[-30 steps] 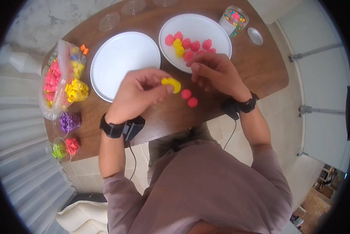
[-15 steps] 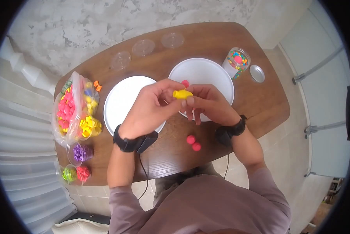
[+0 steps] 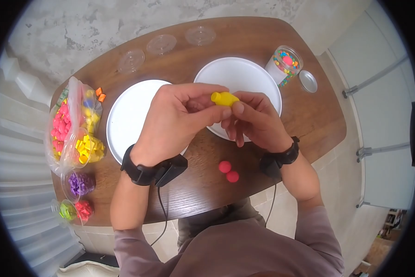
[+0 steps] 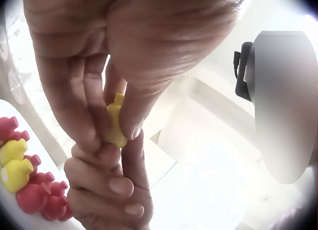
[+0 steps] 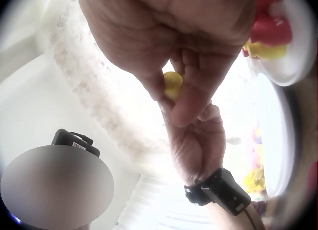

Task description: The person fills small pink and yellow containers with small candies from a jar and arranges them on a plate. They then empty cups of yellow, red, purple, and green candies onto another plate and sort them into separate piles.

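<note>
Here, the left hand (image 3: 172, 120) and right hand (image 3: 262, 122) are pinching a smooth yellow bulb-shaped piece (image 3: 226, 99) at upper centre.

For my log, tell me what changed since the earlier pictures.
The left hand carried the small yellow bottle-shaped piece away from the body and rightward; the right hand now pinches it too. The two pink balls and both round white plates stayed put.

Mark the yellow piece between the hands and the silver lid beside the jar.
Yellow piece (image 3: 226, 99): head view, on its rounded body.
Silver lid (image 3: 308, 81): head view, on its middle.
</note>
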A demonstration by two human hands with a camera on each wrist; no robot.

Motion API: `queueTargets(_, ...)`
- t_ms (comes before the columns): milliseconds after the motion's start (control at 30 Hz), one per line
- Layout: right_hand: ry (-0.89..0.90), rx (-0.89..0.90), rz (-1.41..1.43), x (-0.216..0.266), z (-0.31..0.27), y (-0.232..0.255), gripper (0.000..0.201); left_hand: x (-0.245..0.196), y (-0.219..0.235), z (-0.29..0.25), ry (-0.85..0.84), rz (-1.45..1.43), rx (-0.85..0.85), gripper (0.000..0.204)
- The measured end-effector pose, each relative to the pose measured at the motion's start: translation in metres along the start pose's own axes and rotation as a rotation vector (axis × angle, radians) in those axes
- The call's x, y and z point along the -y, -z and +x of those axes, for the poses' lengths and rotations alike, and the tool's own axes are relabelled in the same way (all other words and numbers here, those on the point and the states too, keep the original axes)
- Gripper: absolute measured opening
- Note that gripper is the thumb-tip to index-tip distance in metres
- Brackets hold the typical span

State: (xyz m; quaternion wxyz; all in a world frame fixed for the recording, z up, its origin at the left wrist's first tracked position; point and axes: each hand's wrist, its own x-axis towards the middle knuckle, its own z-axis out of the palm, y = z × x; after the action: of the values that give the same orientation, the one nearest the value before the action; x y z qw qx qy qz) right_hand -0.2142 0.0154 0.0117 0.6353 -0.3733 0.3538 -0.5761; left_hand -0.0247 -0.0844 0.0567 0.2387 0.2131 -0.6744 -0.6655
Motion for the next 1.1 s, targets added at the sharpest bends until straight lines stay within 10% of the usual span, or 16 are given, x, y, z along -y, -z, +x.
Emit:
queueTargets(533,0.076,-0.059,0.018,-0.006,0.002,-0.002,0.032,0.008,0.009,0.009,0.168,-0.169,0.014,0.032)
queueTargets(1100,0.333,-0.365,-0.594,-0.012,0.003,-0.011,0.033,0.037,0.002,0.015,0.313,-0.589,0.123,0.032)
